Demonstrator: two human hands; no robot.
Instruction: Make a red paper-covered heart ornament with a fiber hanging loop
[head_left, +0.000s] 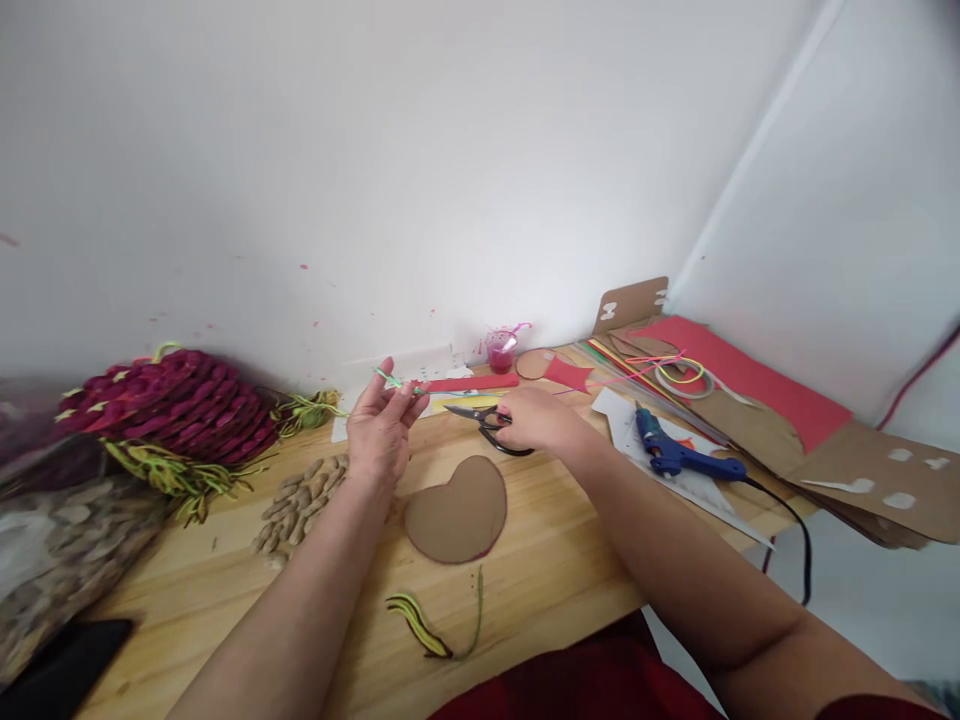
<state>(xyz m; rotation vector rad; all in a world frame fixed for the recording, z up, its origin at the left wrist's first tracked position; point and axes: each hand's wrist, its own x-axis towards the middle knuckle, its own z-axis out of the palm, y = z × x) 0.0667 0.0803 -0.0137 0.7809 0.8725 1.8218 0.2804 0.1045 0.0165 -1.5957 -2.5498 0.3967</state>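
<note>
My left hand (381, 425) is raised over the table, with a thin green string (388, 378) pinched between thumb and fingers. My right hand (529, 418) is closed on the black handles of a pair of scissors (474, 412), whose blades point left toward my left hand. Just below the scissors lies a cardboard heart (457, 510) with a dark edge. Behind the hands stretches a red strip (476, 383). A small bundle of green, yellow and dark yarn (420, 625) rests near the front edge.
Peanuts (300, 505) lie in a pile at left, near a purple layered craft piece (195, 405) and a bag of peanuts (67, 550). At right are a blue glue gun (686, 455) with its cord, cardboard sheets and red paper (750, 375). A cup of pink paint (501, 352) stands by the wall.
</note>
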